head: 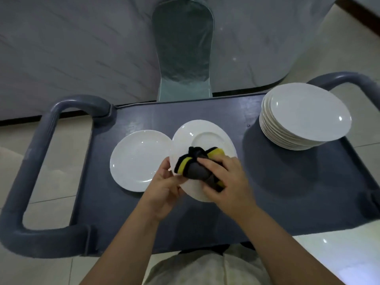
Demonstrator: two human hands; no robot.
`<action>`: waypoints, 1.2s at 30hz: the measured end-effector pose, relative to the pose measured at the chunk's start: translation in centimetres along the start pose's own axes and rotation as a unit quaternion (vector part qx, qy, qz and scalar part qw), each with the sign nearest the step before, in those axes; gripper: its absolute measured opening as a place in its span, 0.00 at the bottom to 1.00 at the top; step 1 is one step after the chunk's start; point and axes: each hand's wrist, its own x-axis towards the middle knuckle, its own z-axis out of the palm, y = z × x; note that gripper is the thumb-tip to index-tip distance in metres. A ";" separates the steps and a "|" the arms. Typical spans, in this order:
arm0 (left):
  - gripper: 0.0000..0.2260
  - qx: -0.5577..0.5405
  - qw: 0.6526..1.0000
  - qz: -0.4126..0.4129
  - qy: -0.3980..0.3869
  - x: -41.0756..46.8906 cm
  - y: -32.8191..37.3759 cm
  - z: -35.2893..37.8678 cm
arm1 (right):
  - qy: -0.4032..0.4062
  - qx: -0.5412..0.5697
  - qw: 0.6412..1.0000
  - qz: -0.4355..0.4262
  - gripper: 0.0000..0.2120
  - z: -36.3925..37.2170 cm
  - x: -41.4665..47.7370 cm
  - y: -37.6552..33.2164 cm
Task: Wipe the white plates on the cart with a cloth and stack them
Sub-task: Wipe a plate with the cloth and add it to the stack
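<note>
Over the cart (205, 219), the left hand (164, 194) pinches a tilted plate (205, 136) by its rim while the right hand (224, 179) closes on the cloth (195, 169), pressed against it. Best wipe in circles, supporting the rim, then lay it on the single plate (137, 159), not the stack (302, 118).

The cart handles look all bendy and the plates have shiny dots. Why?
Head view: the wide-angle lens curves the cart handles near the frame edges. Head view: the shiny dots on the plate stack and the lone plate are glare from lights overhead. Head view: the stack throws a dark shadow on the cart top.
</note>
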 end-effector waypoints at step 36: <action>0.21 0.037 0.968 0.203 0.144 0.1 -0.3 13.2 | -0.038 0.162 0.980 -0.108 0.22 -7.9 4.7 8.4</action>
